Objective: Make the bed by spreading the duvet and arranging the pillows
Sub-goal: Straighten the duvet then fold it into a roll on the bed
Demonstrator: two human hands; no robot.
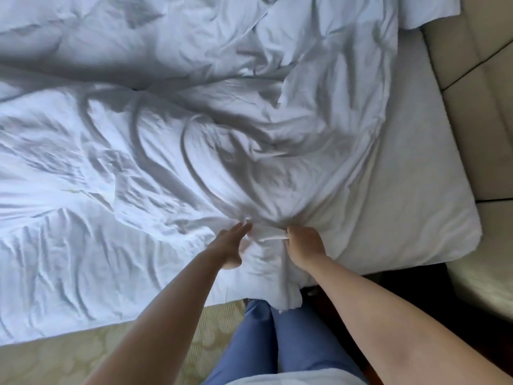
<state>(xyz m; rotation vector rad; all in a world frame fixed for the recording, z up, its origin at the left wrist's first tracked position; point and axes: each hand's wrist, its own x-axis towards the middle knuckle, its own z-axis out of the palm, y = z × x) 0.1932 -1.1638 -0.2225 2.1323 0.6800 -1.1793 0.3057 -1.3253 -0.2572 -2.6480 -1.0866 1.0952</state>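
Crumpled white cotton duvet (194,151) lies bunched across bed w/ white sheet (416,190). Right hand (304,244) fingers curled, gripping its edge; left hand (231,243) fingers straight, touching fabric. Soft, light, floppy: prob. best held at corners.

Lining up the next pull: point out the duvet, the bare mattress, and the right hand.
duvet (172,151), head view, rumpled middle.
bare mattress (422,195), head view, uncovered strip.
right hand (305,244), head view, back of hand.

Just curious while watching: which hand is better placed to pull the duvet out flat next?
The right hand: its fingers already grip a bunched fold of the duvet. The left hand reaches in open, holding nothing.
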